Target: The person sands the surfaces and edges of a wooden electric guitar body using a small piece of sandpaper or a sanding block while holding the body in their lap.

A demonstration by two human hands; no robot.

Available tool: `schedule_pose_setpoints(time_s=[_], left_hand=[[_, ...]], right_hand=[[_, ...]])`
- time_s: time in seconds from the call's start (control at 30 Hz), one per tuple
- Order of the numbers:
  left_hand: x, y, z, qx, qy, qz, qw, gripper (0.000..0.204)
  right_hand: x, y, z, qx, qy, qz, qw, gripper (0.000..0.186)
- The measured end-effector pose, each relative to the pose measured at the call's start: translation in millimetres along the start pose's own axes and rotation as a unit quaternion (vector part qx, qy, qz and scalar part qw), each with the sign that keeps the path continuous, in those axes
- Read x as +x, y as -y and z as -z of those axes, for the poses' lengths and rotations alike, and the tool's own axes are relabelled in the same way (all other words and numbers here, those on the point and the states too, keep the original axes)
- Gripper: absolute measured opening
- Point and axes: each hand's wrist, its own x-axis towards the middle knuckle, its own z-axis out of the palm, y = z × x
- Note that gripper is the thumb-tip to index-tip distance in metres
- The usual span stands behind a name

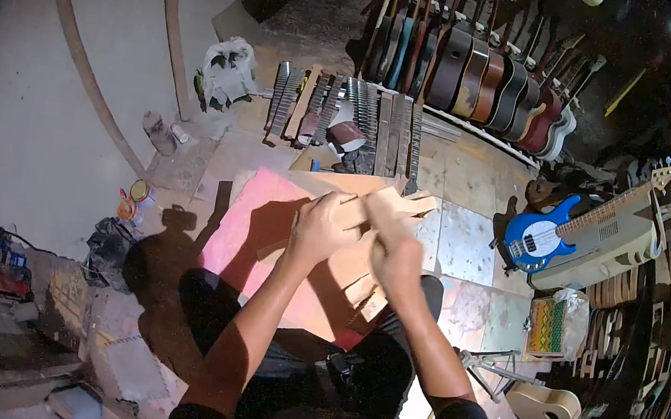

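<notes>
Over my lap, my left hand grips a pale piece of wood, with the fingers closed round its near side. My right hand lies across the same piece, smeared by motion, so I cannot tell what its fingers hold. The wood's far end sticks out beyond the right hand, and part of it is hidden under both hands. Beneath is a flat board with a pink surface and a bare wooden part. A small wooden block lies just below my right hand.
Guitar necks and fretboards lie on the floor ahead. Behind them stands a rack of guitars. A blue bass guitar leans at the right, above a pale guitar body. A plastic bag and an open can are at the left.
</notes>
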Motion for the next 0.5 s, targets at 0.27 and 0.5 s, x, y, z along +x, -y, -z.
schedule_pose_setpoints(time_s=[0.27, 0.5], left_hand=[[1.5, 1.9, 0.8, 0.015, -0.024, -0.034, 0.999, 0.050], [-6.9, 8.7, -8.5, 0.006, -0.058, 0.006, 0.998, 0.056]], right_hand=[[-3.2, -35.9, -5.2, -0.004, 0.004, -0.075, 0.997, 0.066], [-5.9, -23.2, 0.3, 0.067, -0.047, -0.074, 0.994, 0.063]])
